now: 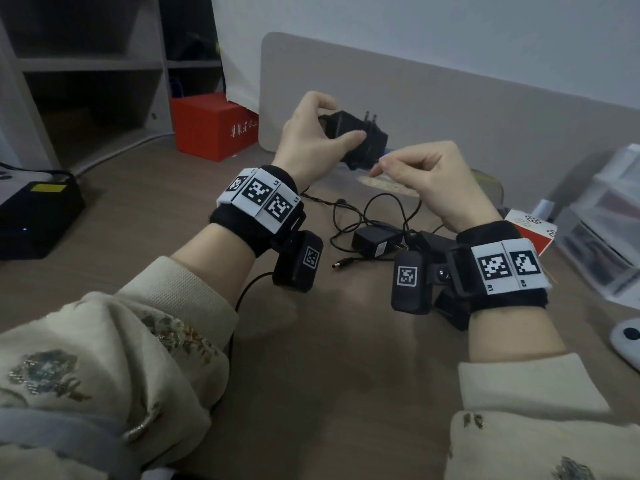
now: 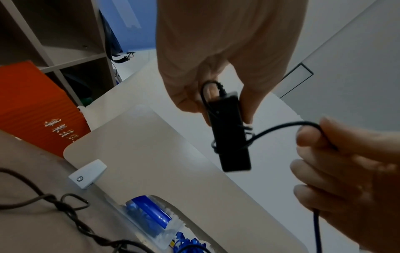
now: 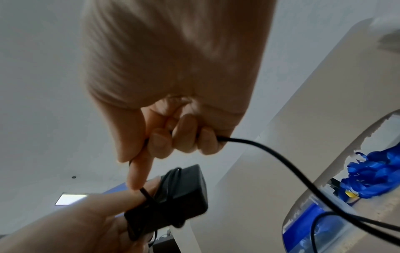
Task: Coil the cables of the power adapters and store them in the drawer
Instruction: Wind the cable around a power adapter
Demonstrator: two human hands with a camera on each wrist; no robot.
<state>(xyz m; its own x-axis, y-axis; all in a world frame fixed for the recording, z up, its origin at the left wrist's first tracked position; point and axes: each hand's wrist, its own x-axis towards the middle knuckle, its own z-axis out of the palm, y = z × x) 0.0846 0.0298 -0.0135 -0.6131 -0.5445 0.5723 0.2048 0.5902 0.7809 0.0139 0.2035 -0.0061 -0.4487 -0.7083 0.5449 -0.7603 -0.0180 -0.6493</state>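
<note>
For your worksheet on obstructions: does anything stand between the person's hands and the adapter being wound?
No. The left hand already grips the adapter, and the right hand pinches its cable directly. The drawer cannot be identified in any view.

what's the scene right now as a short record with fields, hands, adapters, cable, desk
left hand: left hand holds a black rectangular plastic power adapter in the air, prongs up
right hand: right hand pinches that adapter's thin black cable, which already loops round its body
second adapter: another black plastic power adapter lies on the brown wooden desk, its cable loose
drawer: not identifiable
</note>
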